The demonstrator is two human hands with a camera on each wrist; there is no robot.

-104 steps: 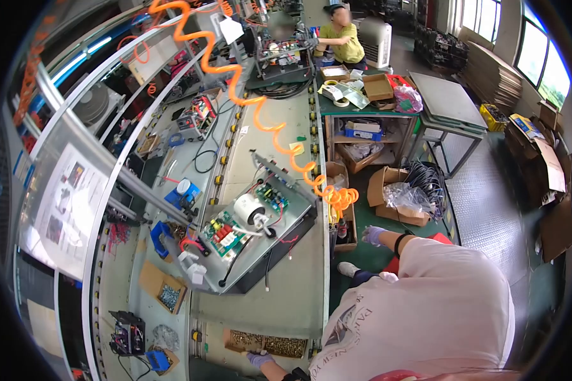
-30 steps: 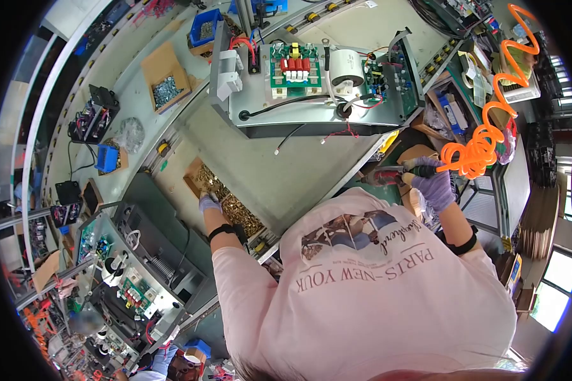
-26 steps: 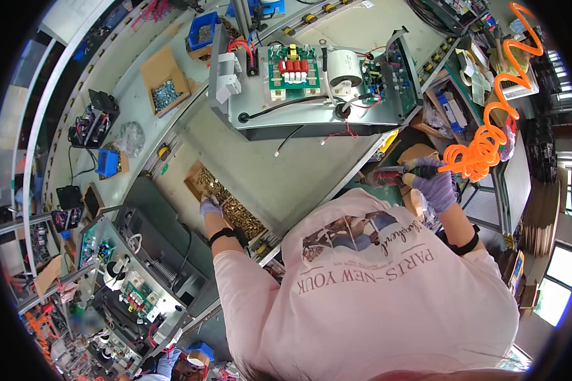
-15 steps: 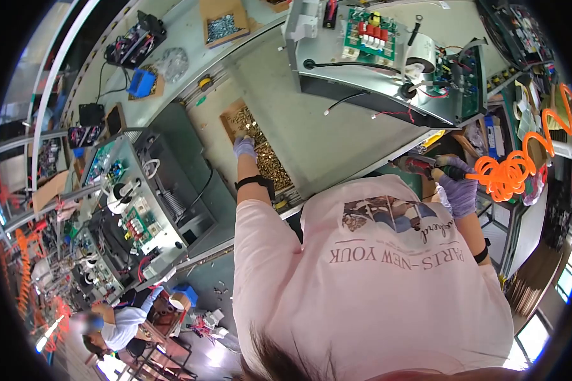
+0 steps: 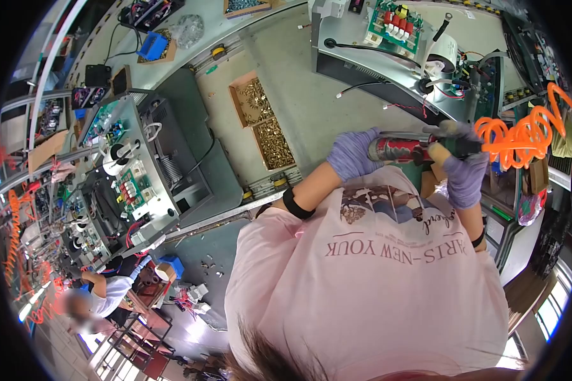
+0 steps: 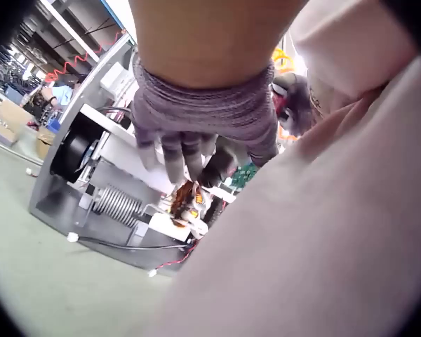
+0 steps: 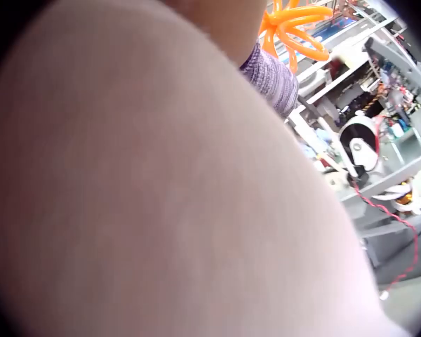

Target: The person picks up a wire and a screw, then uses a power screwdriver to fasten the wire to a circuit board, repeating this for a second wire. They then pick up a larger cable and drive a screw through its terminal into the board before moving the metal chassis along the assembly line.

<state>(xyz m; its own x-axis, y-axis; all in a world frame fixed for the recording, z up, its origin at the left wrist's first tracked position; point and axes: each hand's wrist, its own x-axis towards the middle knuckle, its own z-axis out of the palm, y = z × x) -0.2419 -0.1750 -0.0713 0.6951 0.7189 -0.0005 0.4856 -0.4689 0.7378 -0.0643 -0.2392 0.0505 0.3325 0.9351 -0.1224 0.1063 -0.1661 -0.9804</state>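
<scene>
In the head view, my right hand (image 5: 465,178), in a purple glove, grips a red-and-black air screwdriver (image 5: 397,150) at its hose end, in front of my chest. My gloved left hand (image 5: 354,155) is at the tool's front end. In the left wrist view its fingers (image 6: 172,154) point away from the camera beside a dark tool nose (image 6: 217,168); I cannot tell whether they pinch it or a small screw. The right wrist view is mostly pink shirt, with the purple glove cuff (image 7: 274,81) showing. An orange coiled hose (image 5: 515,143) runs from the tool.
Beyond my hands stands an open metal chassis (image 5: 362,70) with circuit boards and loose wires. Brass screws (image 5: 274,145) fill a cardboard box (image 5: 236,105) on the bench. To the left sits a second chassis (image 5: 152,184). Another person (image 5: 111,295) works at the lower left.
My left hand has left the box of brass screws and moved right to the front of the air screwdriver. My right hand keeps its grip, and the head view has turned left.
</scene>
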